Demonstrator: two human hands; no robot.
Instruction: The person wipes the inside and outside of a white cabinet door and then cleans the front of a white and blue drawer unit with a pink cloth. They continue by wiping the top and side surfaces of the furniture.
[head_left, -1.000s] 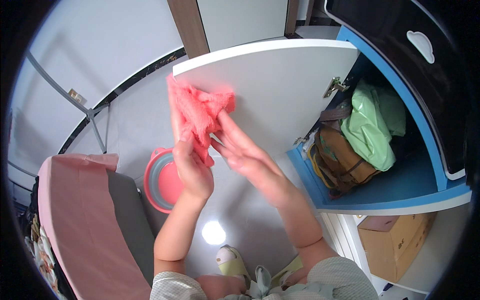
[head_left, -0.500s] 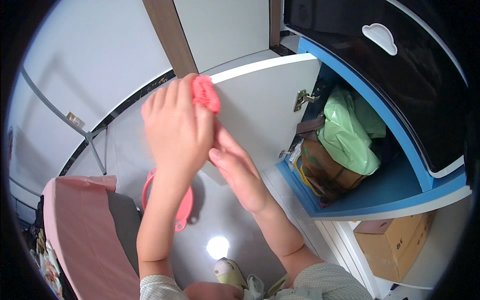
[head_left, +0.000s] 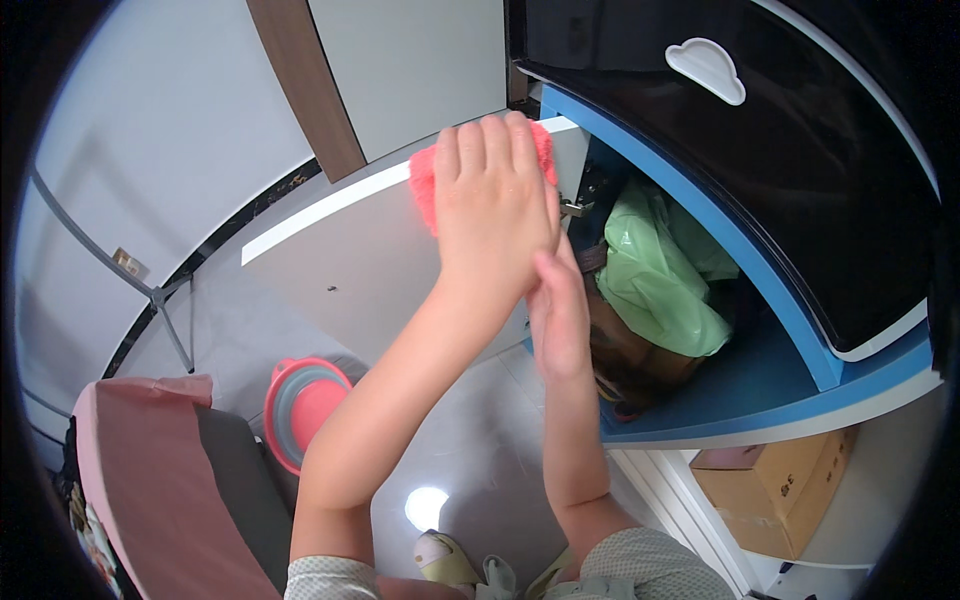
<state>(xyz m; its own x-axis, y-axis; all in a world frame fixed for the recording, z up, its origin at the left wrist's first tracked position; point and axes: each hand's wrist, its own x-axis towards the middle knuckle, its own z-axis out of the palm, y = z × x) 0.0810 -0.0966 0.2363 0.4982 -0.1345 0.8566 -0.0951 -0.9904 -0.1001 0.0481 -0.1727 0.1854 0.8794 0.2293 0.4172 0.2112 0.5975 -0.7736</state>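
Note:
A fluffy coral-pink cloth [head_left: 424, 190] lies over the top edge of an open white cabinet door [head_left: 370, 270]. My left hand [head_left: 495, 210] presses it there, fingers extended side by side across it. Close against that hand, on its right, is my right hand [head_left: 558, 315]. Its thumb and palm side show, while its fingers are hidden behind the left hand, so I cannot tell what they grip. Beyond the door's hinge, the blue-framed cabinet [head_left: 740, 400] holds a light green plastic bag [head_left: 660, 275] and a brown bag [head_left: 640, 345].
A pink and grey basin [head_left: 285, 415] stands on the floor to the left, beside a pink-covered piece of furniture [head_left: 150, 470]. Above the cabinet opening is a glossy black front with a white cloud-shaped handle [head_left: 706, 70]. At lower right sits a cardboard box [head_left: 775, 495].
Both hands have moved right along the door's top edge with the cloth, towards the hinge side. The outer part of the door and more of the basin now show.

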